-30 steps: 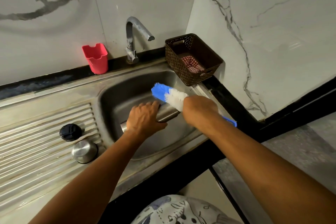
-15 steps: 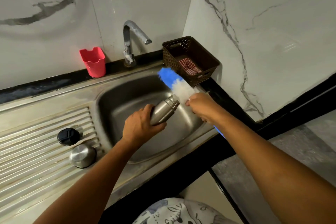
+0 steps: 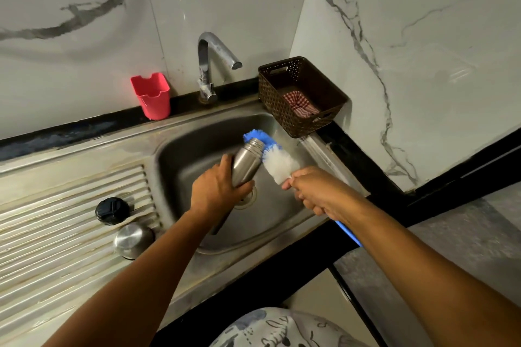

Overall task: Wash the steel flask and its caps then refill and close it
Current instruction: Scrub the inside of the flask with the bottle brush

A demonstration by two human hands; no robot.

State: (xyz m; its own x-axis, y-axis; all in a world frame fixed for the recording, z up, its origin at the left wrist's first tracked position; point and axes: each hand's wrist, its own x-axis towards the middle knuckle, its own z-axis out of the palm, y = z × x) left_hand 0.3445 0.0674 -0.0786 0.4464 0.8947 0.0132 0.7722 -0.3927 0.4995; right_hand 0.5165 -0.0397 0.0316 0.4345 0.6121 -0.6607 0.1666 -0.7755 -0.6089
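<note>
Hands first: my left hand point(image 3: 218, 191) is wrapped fully around the lower body of the steel flask point(image 3: 247, 162), fingers closed on it, holding it tilted over the sink basin point(image 3: 194, 155) with the open mouth pointing up and away from me. My right hand point(image 3: 315, 191) is clenched on the bottle brush point(image 3: 277, 162) just below its white bristles; the blue handle runs out behind the wrist. I read the bristle head as lying against the outside of the flask neck, blue tip at the mouth, not inside it.

Risks, as I judge them:
- Slip. A one-handed hold on smooth steel may give way if the surface is wet; the flask would drop into the basin.
- Missed entry. The bristle head looks wider than the mouth; an off-axis push could skid past the rim and flick water.
- Basket point(image 3: 303, 96) strike. It overhangs the basin corner near the brush tip.

Outward: black cap point(image 3: 112, 210) and steel cap point(image 3: 133, 239) sit on the ribbed drainboard point(image 3: 56, 234), just beside each other, well apart from the flask. Faucet point(image 3: 214, 65) shows no flow.
</note>
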